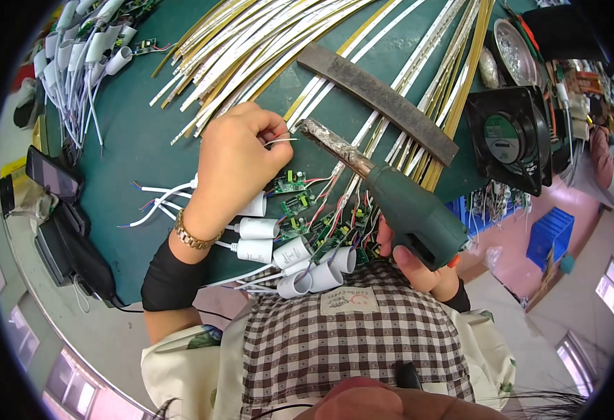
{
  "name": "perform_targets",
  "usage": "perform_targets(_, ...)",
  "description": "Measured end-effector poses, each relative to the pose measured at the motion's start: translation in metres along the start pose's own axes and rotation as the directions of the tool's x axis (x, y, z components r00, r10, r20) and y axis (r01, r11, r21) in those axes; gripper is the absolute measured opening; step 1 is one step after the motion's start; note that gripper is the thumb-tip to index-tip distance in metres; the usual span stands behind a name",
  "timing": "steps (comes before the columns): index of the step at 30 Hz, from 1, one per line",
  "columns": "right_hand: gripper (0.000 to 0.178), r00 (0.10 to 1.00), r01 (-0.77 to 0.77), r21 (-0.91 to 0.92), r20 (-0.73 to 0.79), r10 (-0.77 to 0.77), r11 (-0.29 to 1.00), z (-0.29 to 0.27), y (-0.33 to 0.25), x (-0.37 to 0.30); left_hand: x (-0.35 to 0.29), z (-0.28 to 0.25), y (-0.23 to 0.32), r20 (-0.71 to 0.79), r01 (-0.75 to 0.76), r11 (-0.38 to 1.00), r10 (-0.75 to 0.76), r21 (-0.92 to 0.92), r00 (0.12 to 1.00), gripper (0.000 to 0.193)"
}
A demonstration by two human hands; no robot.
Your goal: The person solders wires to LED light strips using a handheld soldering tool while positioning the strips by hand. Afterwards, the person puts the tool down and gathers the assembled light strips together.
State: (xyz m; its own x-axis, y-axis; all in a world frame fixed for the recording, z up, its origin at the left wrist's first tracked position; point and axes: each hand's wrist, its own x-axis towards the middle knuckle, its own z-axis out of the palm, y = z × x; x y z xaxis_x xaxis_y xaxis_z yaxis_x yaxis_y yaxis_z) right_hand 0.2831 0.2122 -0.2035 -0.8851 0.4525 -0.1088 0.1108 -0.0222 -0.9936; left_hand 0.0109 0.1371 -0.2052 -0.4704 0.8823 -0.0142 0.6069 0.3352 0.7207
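My left hand [233,157], a gold watch on its wrist, pinches thin red and white wires [282,140] over the green table. In my right hand [419,269] is a green soldering gun [412,210], pointed up and to the left. Its crusted metal tip [305,127] is close beside the wire ends; whether they touch I cannot tell. Below my left hand lie small green circuit boards [296,204] with wires attached. White plastic cylinders [254,250] with white cables cluster at the near table edge. My fingers on the gun's handle are partly hidden by it.
Many thin white and yellow strips [251,52] spread across the far table. A dark metal bar [380,101] lies across some of them. On the right stand a black fan [510,140] and a metal bowl [515,52]. More white cylinders [76,56] pile up far left, beyond a phone [53,173].
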Motion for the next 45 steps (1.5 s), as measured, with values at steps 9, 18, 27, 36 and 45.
perform_targets(9, 0.033, 0.988, 0.148, -0.082, 0.058, -0.144, 0.986, -0.002, -0.005, 0.007, 0.001, 0.001, 0.001, -0.006, 0.001, 1.000, -0.001, 0.003, 1.000, 0.007)
perform_targets(18, 0.047, 0.997, -0.070, 0.057, -0.037, 0.072, 0.996, 0.003, 0.000, -0.006, 0.001, 0.000, 0.000, -0.012, -0.001, 1.000, 0.001, 0.016, 1.000, 0.007)
perform_targets(27, 0.047, 0.975, -0.117, 0.282, -0.147, 0.164, 0.952, 0.007, -0.005, -0.006, 0.000, 0.000, 0.001, -0.009, -0.001, 1.000, 0.001, 0.026, 1.000, 0.007)
perform_targets(36, 0.062, 0.953, -0.106, 0.380, -0.224, 0.202, 0.919, 0.011, -0.004, -0.002, 0.001, 0.000, 0.001, -0.005, -0.023, 0.999, 0.023, 0.033, 1.000, 0.008)
perform_targets(45, 0.061, 0.959, -0.065, 0.404, -0.228, 0.169, 0.913, 0.008, -0.011, -0.001, 0.000, 0.002, 0.002, -0.018, 0.005, 0.999, -0.005, 0.037, 1.000, 0.007)
